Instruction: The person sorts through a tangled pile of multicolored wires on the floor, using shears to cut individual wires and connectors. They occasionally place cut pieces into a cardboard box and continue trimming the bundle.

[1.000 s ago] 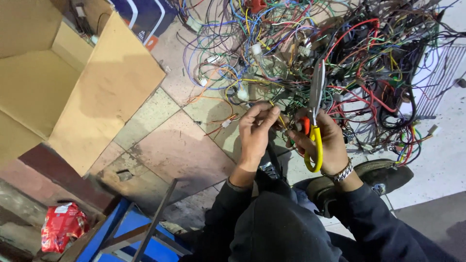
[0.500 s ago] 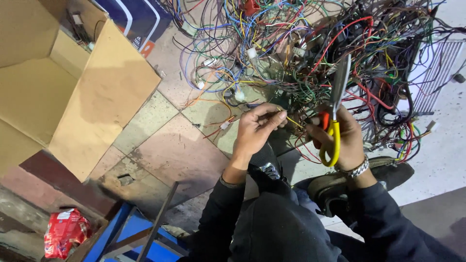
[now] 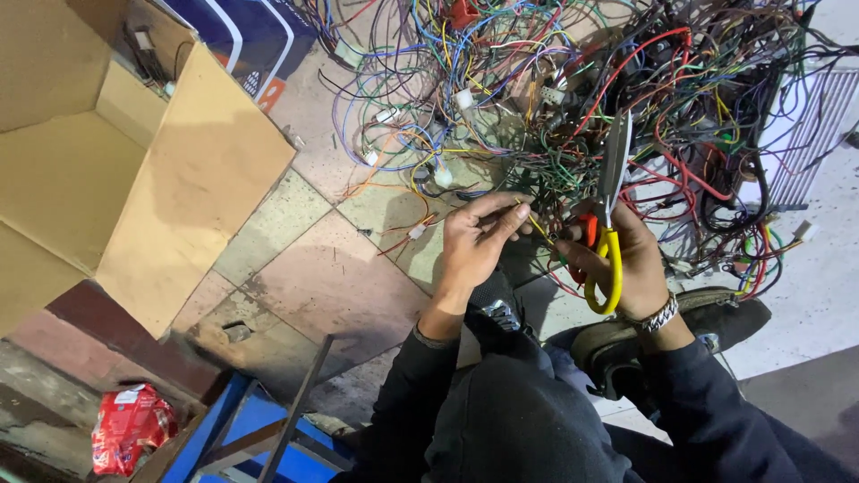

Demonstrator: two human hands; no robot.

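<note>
Scissors [image 3: 611, 201] shifted rightward; right hand [image 3: 626, 259] grips yellow handles, left hand [image 3: 474, 241] pinches thin yellow wire [image 3: 540, 228]: light, limp, best held near cut.

Even, fairly bright overhead light, slightly cool. Soft shadow under the cardboard box [image 3: 134, 179] flap on the tiled floor [image 3: 304, 268]. Dark clothing loses detail at bottom. Sharp centre, mild wide-angle stretch at edges, no glare.
</note>
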